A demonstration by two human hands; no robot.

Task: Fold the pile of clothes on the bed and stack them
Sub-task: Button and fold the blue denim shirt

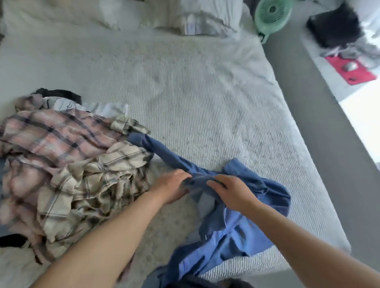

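Blue shirt [227, 210], crumpled at the bed's [204, 94] near edge beside the plaid pile [71, 163]: we pinch it with left hand [172, 186] and right hand [231, 191], next likely spreading it flat.

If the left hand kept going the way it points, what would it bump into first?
Probably more of the blue shirt that the left hand already grips; its sleeve stretches just ahead, though depth is unclear.

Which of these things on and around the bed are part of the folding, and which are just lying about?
Part of the job:
- blue shirt, held by left hand and right hand
- pink plaid shirt
- beige plaid shirt
- bed

Just lying about:
- green fan
- pillows
- red mat
- black bag
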